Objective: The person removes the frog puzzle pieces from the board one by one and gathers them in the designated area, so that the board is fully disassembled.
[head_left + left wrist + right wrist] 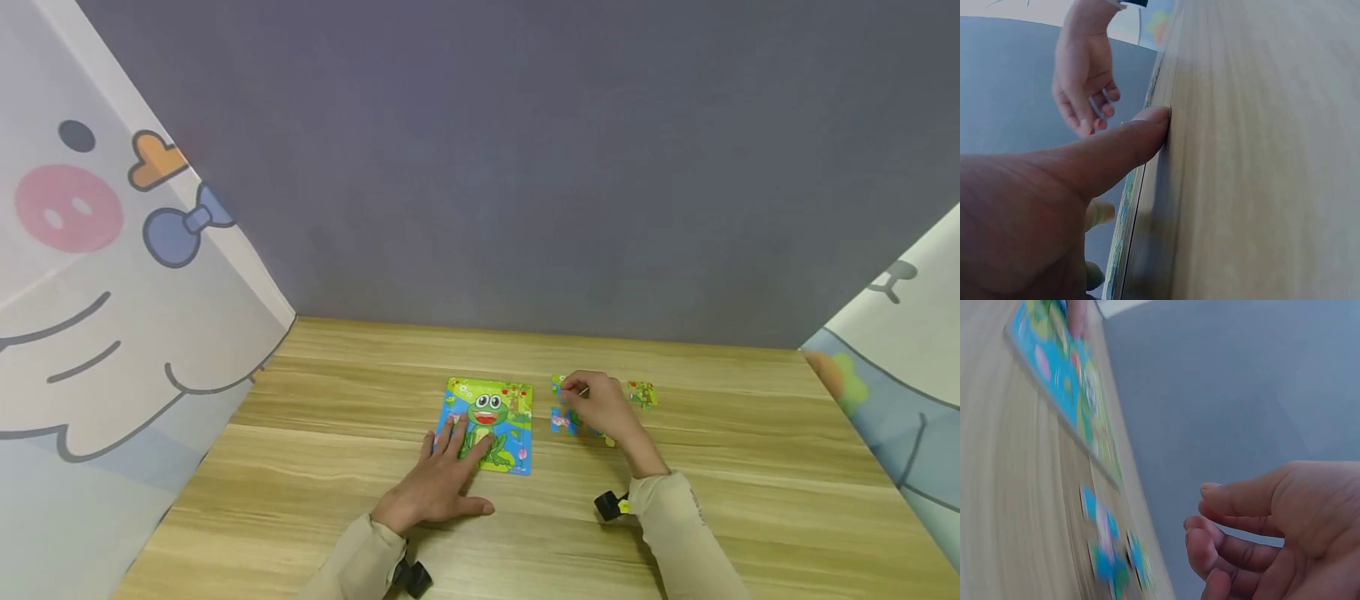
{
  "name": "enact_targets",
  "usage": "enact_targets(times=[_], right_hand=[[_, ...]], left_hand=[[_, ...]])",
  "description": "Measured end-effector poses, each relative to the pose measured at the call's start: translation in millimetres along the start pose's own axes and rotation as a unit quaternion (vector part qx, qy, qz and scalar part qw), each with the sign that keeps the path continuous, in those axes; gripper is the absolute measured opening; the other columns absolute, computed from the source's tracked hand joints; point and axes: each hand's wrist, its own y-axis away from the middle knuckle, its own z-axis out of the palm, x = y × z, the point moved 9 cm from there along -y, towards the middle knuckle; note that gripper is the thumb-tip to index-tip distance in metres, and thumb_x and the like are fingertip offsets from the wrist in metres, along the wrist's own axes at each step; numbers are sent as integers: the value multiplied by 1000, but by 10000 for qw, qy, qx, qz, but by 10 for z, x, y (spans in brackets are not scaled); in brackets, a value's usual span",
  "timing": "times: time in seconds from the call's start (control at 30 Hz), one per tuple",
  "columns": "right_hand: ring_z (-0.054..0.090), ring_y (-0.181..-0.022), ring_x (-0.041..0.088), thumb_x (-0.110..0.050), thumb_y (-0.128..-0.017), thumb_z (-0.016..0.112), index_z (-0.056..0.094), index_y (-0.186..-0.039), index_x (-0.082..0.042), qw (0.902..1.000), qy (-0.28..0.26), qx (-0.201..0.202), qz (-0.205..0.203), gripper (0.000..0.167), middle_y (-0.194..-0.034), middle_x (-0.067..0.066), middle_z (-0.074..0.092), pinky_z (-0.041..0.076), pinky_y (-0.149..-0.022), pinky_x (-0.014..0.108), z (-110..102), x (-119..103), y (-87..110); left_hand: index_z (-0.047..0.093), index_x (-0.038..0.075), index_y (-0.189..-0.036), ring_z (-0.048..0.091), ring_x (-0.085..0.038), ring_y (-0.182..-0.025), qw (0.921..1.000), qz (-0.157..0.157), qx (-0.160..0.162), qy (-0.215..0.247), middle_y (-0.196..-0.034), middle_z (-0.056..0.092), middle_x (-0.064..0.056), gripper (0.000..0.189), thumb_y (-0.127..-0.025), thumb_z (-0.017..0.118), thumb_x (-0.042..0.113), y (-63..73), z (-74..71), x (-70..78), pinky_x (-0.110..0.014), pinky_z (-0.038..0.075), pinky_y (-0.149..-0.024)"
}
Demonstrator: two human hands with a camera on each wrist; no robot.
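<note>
A square frog puzzle (521, 433) lies on the table, its picture showing a green frog on blue and yellow-green. My left hand (438, 485) rests on its lower left part with fingers spread; the left wrist view has the thumb (1129, 140) on the wood by the edge. Several loose puzzle pieces (559, 422) lie to the right of the puzzle. Above them is my right hand (600, 407), partly hiding them. The right wrist view shows its fingers (1247, 553) loosely bent, thumb apart from them, nothing between.
Another patterned piece (642, 393) lies to the right of my right hand. The wooden table (360, 400) ends at a grey wall (525, 208) behind. White panels with cartoon animals (112, 275) flank both sides. A black wrist camera (609, 505) sticks out from the right sleeve.
</note>
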Motion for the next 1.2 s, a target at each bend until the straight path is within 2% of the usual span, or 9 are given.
enact_targets(times=[0.27,0.5,0.67,0.83,1.0,1.2], right_hand=[[66,-83,19,-10,-95,66,72,-105,-1,9993,-237,-253,-162,15,-98,10,72,54,-71,34,437,-370,-117],[65,-100,24,-13,-93,69,72,-112,-6,9985,248,-481,-60,20,-109,9,70,55,-83,42,762,-422,-140],[64,-106,28,-15,-92,71,71,-116,-4,9980,341,-532,85,27,-112,12,69,55,-89,47,820,-400,-127],[64,-102,28,-14,-90,73,72,-116,0,9968,419,-669,114,30,-110,14,68,56,-87,45,850,-381,-120],[60,-95,22,-15,-89,75,71,-117,1,9946,555,-862,139,33,-108,12,65,54,-83,40,890,-356,-122],[55,-87,18,-15,-87,77,73,-112,-1,9945,555,-890,57,28,-103,10,63,51,-79,37,908,-353,-125]], left_hand=[[30,17,-159,4,-56,-152,9998,110,8,-171,-165,5,-33,94,-85,71,58,-21,17,101,-75,16,-116],[32,19,-158,7,-55,-152,9994,166,-124,-279,-164,9,-34,93,-84,70,61,-53,69,212,-72,18,-118],[31,20,-159,8,-53,-153,9991,115,-124,-378,-164,10,-33,95,-83,71,61,-28,74,208,-70,18,-119],[29,20,-159,7,-53,-153,9994,105,-174,-295,-165,8,-32,95,-84,71,61,-14,86,203,-70,16,-119],[29,20,-159,5,-54,-153,9994,123,-200,-259,-164,8,-33,95,-84,70,61,-25,96,201,-71,15,-119],[30,21,-159,6,-53,-153,9991,138,-180,-354,-165,8,-33,95,-83,71,62,-32,106,195,-72,16,-119]])
